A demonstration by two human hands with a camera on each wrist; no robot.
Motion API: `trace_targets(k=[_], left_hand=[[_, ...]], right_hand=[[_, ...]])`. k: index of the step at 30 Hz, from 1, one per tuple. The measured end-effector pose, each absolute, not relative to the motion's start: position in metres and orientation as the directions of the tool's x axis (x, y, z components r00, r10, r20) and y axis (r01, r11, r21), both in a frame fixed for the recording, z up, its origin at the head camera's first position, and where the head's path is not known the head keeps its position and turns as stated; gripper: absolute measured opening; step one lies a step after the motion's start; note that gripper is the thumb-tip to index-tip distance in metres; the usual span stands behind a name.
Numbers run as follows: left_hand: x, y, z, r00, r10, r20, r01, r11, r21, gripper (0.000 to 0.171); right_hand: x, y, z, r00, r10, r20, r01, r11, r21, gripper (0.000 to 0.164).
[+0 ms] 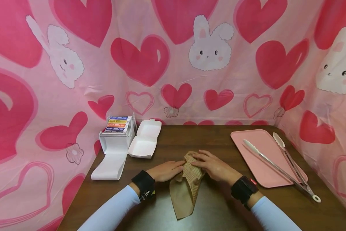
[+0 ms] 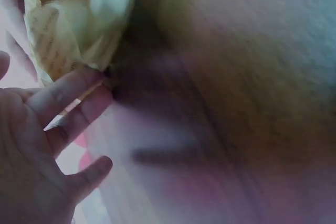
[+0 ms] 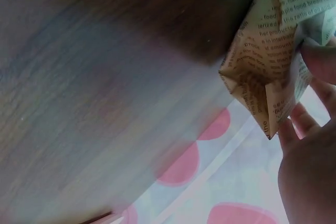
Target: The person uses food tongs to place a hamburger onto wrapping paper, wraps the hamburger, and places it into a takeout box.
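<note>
One paper wrap [image 1: 192, 171] lies on the table [image 1: 196, 138], seemingly mid-fold; left hand [image 1: 165, 171] touches it, fingers straight; whether right hand [image 1: 217, 166] pinches it, I can't tell; the tail [image 1: 181, 202] likely needs tucking next.

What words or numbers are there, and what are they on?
"prty": printed paper, right wrist view.
"staple food bread": same paper.
"namely": same paper.
Its other print: mostly too small or blurred.
Coloured labels on the white device: too small.
Red tag on the right wristband: too small.

Pink heart-print backdrop [image 1: 173, 75], dark table [image 1: 213, 141], apparently wooden; faint sheen
</note>
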State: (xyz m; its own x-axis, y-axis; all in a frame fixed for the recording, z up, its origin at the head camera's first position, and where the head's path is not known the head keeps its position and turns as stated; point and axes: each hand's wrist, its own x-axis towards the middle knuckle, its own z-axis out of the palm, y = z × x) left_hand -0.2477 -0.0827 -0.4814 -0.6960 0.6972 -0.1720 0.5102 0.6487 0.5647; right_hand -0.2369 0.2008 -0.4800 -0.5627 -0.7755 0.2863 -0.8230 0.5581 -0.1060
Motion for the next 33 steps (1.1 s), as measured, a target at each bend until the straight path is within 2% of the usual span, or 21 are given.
trace_targets(k=[5,9,12,19,23,29,33], left_hand=[[-0.250,-0.086,-0.487,-0.674,0.725,-0.142,0.551,0.620,0.558,0.052],[-0.251,-0.088,-0.495,-0.648,0.754,-0.104,0.591,0.585,0.556,0.056],[-0.250,-0.091,-0.500,-0.622,0.781,-0.054,0.657,0.558,0.507,0.061],[-0.244,-0.099,-0.503,-0.574,0.818,0.041,0.785,0.536,0.311,0.073],[-0.238,-0.104,-0.502,-0.527,0.845,0.095,0.845,0.508,0.170,0.065],[-0.230,-0.110,-0.504,-0.402,0.894,0.200,0.907,0.419,-0.050,0.050],[-0.223,-0.113,-0.501,-0.342,0.911,0.230,0.915,0.379,-0.138,0.046]], right_hand=[[-0.243,0.202,-0.483,-0.563,-0.776,0.283,-0.823,0.557,-0.109,0.057],[-0.247,0.203,-0.485,-0.574,-0.774,0.267,-0.817,0.562,-0.129,0.060],[-0.248,0.204,-0.487,-0.577,-0.774,0.261,-0.815,0.567,-0.120,0.062],[-0.248,0.206,-0.488,-0.582,-0.768,0.269,-0.813,0.558,-0.165,0.060],[-0.247,0.206,-0.489,-0.592,-0.760,0.269,-0.806,0.554,-0.207,0.058],[-0.246,0.206,-0.491,-0.600,-0.757,0.258,-0.800,0.557,-0.225,0.057],[-0.246,0.206,-0.491,-0.602,-0.753,0.264,-0.798,0.557,-0.230,0.055]])
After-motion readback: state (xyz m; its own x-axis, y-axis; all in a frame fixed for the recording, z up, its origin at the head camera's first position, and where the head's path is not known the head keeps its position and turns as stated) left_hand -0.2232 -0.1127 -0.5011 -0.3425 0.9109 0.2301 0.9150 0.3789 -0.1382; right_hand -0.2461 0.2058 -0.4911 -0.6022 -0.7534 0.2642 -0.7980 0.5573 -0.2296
